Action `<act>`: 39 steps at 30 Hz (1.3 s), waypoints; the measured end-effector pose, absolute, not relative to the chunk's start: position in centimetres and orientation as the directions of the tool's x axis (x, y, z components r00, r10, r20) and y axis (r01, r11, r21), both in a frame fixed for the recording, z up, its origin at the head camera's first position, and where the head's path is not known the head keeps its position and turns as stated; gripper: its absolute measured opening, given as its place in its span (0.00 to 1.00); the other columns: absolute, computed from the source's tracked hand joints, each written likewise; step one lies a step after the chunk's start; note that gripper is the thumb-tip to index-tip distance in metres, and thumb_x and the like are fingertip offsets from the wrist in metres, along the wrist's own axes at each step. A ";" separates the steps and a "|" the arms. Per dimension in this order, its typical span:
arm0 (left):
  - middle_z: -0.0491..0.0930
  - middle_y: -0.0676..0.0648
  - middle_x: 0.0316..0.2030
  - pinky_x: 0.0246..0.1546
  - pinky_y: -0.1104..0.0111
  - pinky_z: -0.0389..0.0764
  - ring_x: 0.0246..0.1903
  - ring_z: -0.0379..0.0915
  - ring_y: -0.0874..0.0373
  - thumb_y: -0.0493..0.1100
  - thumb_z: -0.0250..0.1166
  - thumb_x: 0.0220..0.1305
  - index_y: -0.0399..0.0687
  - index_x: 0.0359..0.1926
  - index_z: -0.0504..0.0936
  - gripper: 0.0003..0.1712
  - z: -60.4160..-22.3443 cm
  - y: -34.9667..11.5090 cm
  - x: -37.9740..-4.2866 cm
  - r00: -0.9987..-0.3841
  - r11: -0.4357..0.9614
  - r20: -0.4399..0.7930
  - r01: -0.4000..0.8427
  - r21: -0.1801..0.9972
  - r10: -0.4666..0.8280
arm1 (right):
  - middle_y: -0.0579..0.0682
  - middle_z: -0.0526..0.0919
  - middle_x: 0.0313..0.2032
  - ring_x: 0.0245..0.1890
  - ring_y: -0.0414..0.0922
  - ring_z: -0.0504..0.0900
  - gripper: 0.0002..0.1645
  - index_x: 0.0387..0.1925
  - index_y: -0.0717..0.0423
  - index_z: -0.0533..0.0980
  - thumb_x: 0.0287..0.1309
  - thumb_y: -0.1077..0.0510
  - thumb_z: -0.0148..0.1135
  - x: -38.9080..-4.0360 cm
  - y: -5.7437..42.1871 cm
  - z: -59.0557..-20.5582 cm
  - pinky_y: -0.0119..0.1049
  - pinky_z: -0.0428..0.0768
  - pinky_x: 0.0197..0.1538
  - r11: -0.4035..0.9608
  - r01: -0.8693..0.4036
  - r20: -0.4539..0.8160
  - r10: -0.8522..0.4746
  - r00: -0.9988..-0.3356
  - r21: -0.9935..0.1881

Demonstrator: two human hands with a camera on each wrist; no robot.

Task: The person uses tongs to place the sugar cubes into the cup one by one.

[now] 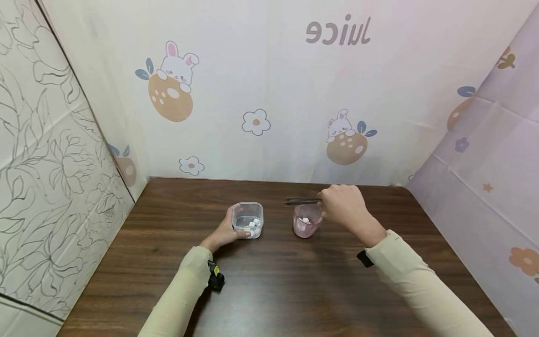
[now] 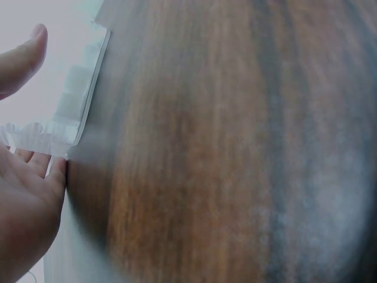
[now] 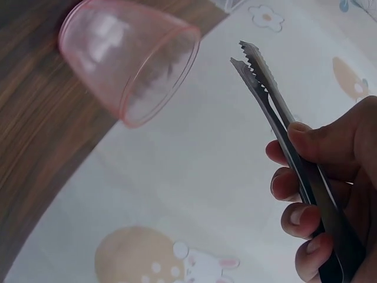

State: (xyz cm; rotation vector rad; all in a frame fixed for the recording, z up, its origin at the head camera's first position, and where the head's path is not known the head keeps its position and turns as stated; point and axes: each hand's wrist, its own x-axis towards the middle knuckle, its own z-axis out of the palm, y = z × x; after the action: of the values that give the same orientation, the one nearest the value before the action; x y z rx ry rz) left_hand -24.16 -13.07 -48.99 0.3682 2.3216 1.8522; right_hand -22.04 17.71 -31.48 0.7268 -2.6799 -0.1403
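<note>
A clear square plastic container [image 1: 240, 223] stands on the table with several small white cubes [image 1: 254, 223] inside. My left hand [image 1: 224, 232] grips it from the left, thumb across its front wall. To the right is a pink transparent cup [image 1: 304, 230], upright, also with white cubes [image 1: 305, 220] in it. Above the cup my right hand [image 1: 346, 207] holds metal tongs [image 1: 301, 201], which point left over its rim. In the right wrist view the serrated tips of the tongs [image 3: 312, 177] are slightly apart, with nothing visible between them.
The dark wooden table [image 1: 269, 290] ends at a printed wall cloth [image 1: 294, 154] just behind the container and cup. Patterned side panels flank it left and right. Both wrists carry small black devices, the left one [image 1: 216, 277] close above the table.
</note>
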 end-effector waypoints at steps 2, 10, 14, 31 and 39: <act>0.55 0.28 0.66 0.64 0.47 0.49 0.66 0.50 0.35 0.28 0.72 0.47 0.33 0.69 0.48 0.54 -48.1 -13.0 -23.7 -0.956 0.196 0.040 0.100 0.976 0.290 | 0.44 0.67 0.09 0.10 0.44 0.62 0.14 0.11 0.47 0.74 0.45 0.63 0.65 -22.1 17.1 -31.7 0.43 0.66 0.13 0.855 -0.481 0.323 -0.519 -0.791 0.195; 0.56 0.25 0.64 0.64 0.47 0.50 0.64 0.51 0.32 0.26 0.71 0.47 0.29 0.67 0.49 0.51 -47.2 -12.9 -23.0 -0.952 0.187 0.078 0.137 0.973 0.295 | 0.44 0.69 0.10 0.11 0.42 0.60 0.11 0.12 0.47 0.74 0.42 0.60 0.66 -22.4 14.8 -32.8 0.40 0.63 0.12 0.820 -0.531 0.310 -0.572 -0.760 0.214; 0.56 0.23 0.63 0.64 0.46 0.50 0.64 0.52 0.31 0.25 0.71 0.46 0.27 0.67 0.49 0.51 -47.3 -12.9 -23.0 -0.949 0.180 0.099 0.159 0.971 0.300 | 0.44 0.67 0.10 0.11 0.42 0.59 0.15 0.10 0.47 0.70 0.43 0.59 0.66 -22.5 13.8 -33.2 0.39 0.63 0.12 0.805 -0.550 0.299 -0.594 -0.747 0.223; 0.60 0.32 0.65 0.64 0.52 0.52 0.64 0.55 0.39 0.30 0.74 0.44 0.39 0.69 0.51 0.55 -50.8 -13.1 -24.9 -0.962 0.206 0.091 0.147 0.967 0.258 | 0.42 0.60 0.09 0.12 0.38 0.53 0.23 0.08 0.46 0.67 0.46 0.56 0.72 -23.3 9.5 -35.4 0.33 0.55 0.15 0.754 -0.608 0.215 -0.655 -0.724 0.250; 0.60 0.32 0.64 0.64 0.52 0.52 0.64 0.55 0.39 0.29 0.74 0.44 0.38 0.68 0.51 0.54 -50.7 -13.0 -25.0 -0.964 0.215 0.093 0.149 0.965 0.250 | 0.43 0.66 0.10 0.11 0.39 0.59 0.19 0.09 0.47 0.70 0.41 0.56 0.73 -23.8 8.5 -36.5 0.36 0.65 0.14 0.737 -0.625 0.231 -0.675 -0.701 0.259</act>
State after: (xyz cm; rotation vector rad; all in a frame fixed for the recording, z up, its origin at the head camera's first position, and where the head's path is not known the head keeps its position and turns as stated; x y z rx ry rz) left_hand -24.98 -13.03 -50.74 0.3921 2.3840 1.8775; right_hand -23.80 8.53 -36.48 1.0128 -2.6293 -0.2304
